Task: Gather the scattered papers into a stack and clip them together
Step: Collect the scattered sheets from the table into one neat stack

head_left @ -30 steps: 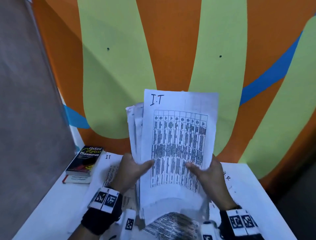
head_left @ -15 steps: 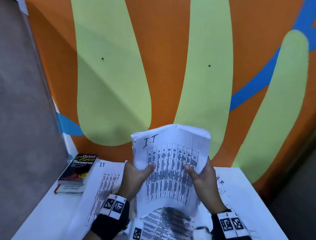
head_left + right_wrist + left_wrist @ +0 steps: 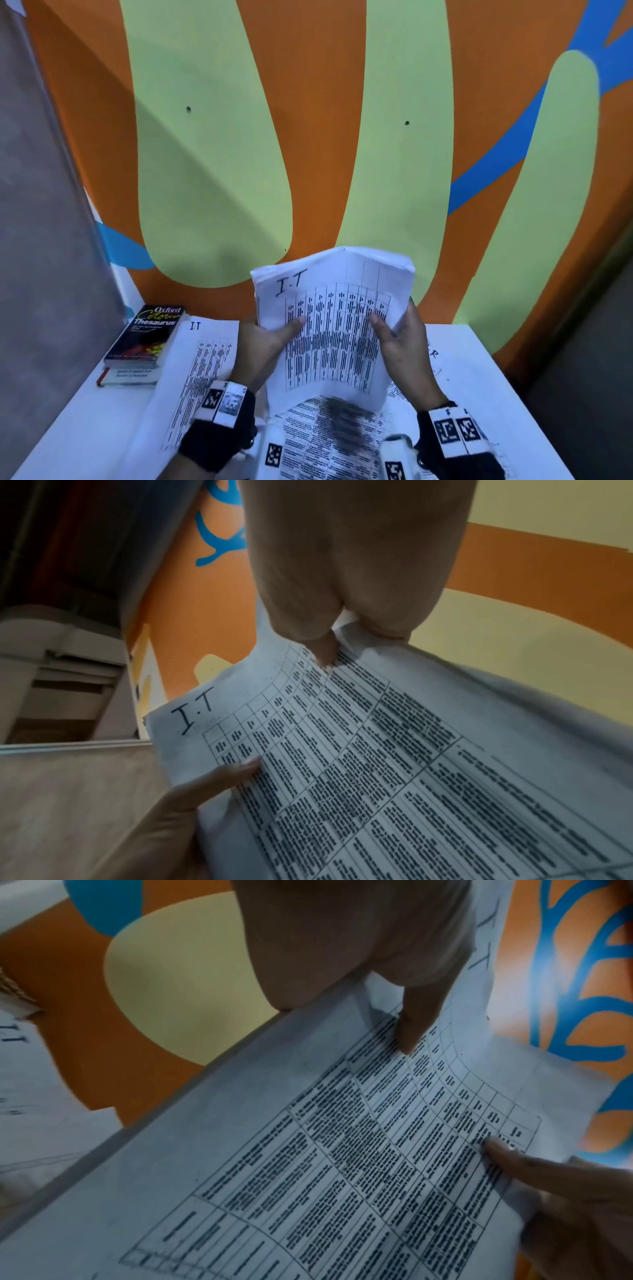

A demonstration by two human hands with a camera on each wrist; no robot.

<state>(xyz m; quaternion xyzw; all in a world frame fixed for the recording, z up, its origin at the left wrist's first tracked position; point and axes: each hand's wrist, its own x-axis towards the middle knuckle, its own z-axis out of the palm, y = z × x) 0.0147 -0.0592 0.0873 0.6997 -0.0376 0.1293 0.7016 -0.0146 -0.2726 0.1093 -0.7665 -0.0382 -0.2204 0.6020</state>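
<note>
Left hand (image 3: 263, 346) at 9 o'clock and right hand (image 3: 400, 339) at 3 pinch the paper stack (image 3: 334, 329) (top edge drooping); tapping its bottom edge on the table (image 3: 479, 370) should square it.

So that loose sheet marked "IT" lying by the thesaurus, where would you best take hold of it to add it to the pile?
Probably at its long right edge, coming in from the right with the left hand. The loose sheet lies flat on the white table, so it gives no raised part to pinch. Its left side lies next to the thesaurus, which blocks that approach.
</note>
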